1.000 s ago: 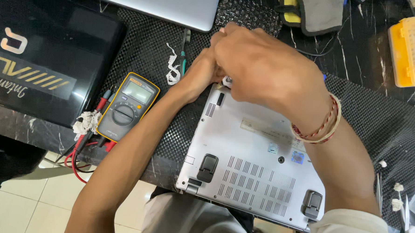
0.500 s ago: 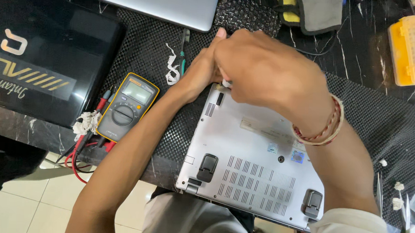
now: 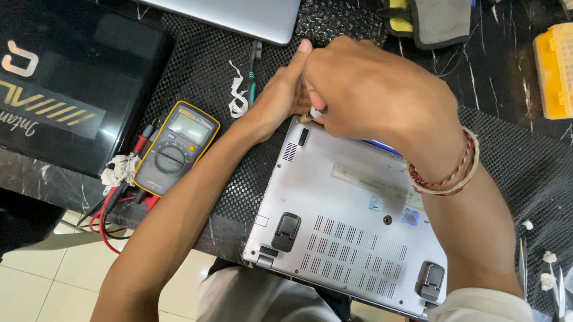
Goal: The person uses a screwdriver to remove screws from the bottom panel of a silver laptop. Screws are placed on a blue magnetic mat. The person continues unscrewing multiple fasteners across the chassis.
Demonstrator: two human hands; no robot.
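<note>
While both hands crowd its far-left corner, the biggest thing here is the dark stone worktop (image 3: 509,68), w/ a black mesh mat (image 3: 536,185) laid over its middle. On the mat lies a silver laptop (image 3: 354,222), flipped bottom-up: vent slots, two dark rubber feet near the front edge, small stickers on the panel. Its front edge hangs a bit past the table edge, over the person's lap. To the left sits a black case (image 3: 65,74) w/ pale lettering. At the top a second silver laptop (image 3: 222,3) lies flat, lid shut.

Right hand (image 3: 379,94) comes in from the right, fingers curled tight round a small tool (image 3: 313,114), only a pale tip w/ a bit of handle showing, pointing at the laptop's corner. Wrist wears red-and-white thread bands (image 3: 450,171). Left hand (image 3: 283,96) lies on the mat just beside that corner, thumb up, fingers pressed vs. the right hand; can't tell if it grips anything, as the right hand hides them.

Left of the forearm: a yellow-edged multimeter (image 3: 174,146), red and black leads (image 3: 114,205) trailing off the table edge. Yellow plastic box (image 3: 567,70) at the far right. A green-tipped screwdriver (image 3: 253,76) and a white scrap (image 3: 238,94) lie on the mat near the left hand. Tiny white bits (image 3: 546,269) dot the right edge.
</note>
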